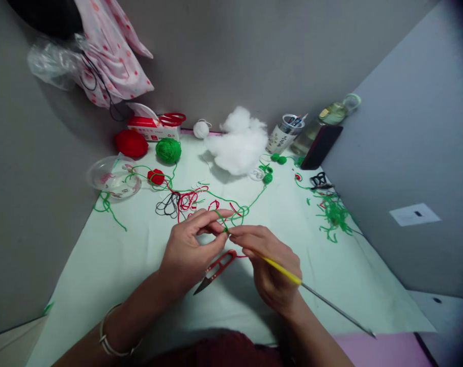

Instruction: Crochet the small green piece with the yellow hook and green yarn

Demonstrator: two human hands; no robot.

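Note:
My left hand [195,244] pinches a small piece of green yarn work [225,229] between thumb and fingers, with a strand of green yarn [220,216] looped over the index finger. My right hand [273,262] grips a crochet hook [287,271] by its yellow handle; the metal shaft points back toward my right forearm. The hook's other end is hidden near the yarn, where the fingertips of both hands meet. Red thread snips [219,266] lie on the white cloth just below my hands, their dark blades toward me.
Left lie a clear plastic bowl [114,177], a red yarn ball [132,144] and a green yarn ball [168,151]. White stuffing [239,145] sits at the back. Right are a pen cup [282,135], a bottle [319,127], a dark phone [322,147] and green yarn scraps [335,216]. Grey partitions enclose the table.

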